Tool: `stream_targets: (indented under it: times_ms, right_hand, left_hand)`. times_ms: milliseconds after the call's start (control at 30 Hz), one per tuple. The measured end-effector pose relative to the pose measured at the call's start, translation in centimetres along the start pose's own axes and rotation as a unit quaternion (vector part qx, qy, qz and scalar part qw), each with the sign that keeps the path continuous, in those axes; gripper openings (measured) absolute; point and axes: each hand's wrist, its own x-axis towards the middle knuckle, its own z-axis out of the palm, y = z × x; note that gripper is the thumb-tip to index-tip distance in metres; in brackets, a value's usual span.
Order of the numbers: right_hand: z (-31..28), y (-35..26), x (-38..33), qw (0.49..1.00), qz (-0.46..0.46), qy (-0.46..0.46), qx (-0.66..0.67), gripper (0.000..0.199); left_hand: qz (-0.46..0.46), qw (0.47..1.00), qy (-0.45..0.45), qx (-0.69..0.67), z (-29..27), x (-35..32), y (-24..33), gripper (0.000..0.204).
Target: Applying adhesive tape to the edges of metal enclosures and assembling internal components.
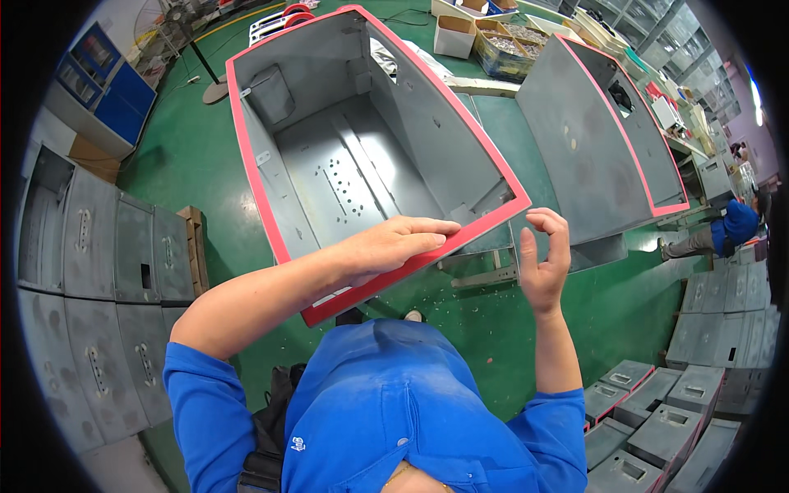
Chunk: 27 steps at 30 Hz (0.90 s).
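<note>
Grey metal box (419, 115) lies open side up, just ahead of person, its long axis going from near right to far left. Left hand (393, 248) rests on near edge of red rim (486, 228), fingers straight, close together; whether thumb pinches, cannot tell. Right hand (544, 261) is raised just beyond near right corner, fingers curled, thumb apart, seemingly holding nothing; touch with rim not clear. Left hand is nearer to edge middle. Second grey cabinet (567, 148) stands at right.
</note>
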Motion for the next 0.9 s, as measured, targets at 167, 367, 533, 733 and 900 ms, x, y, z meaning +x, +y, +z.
stream_targets:
  times_ms: [167, 367, 533, 733, 900]
  right_hand:
    - [0.9, -1.1, 0.5, 0.981, -0.146, -0.069, -0.104, 0.03]
    - [1.7, -1.6, 0.3, 0.943, -0.212, -0.146, -0.212, 0.039]
    - [2.7, -1.5, -0.2, 0.941, -0.22, -0.14, -0.215, 0.04]
    - [3.0, -2.3, -0.8, 0.949, -0.181, -0.153, -0.209, 0.05]
    - [5.2, -5.2, -1.4, 0.94, -0.218, -0.154, -0.211, 0.043]
  left_hand:
    - [0.017, 1.0, -0.002, 0.012, -0.3, 0.4, -0.5, 0.039]
    - [0.027, 0.999, 0.002, 0.03, -0.2, 0.4, -0.4, 0.04]
    - [0.054, 0.994, 0.05, 0.079, -0.6, -0.5, -0.7, 0.04]
    - [0.208, 0.907, 0.233, 0.283, -3.3, -7.0, -1.6, 0.037]
    - [0.287, 0.807, 0.209, 0.473, -4.5, -11.2, -3.5, 0.034]
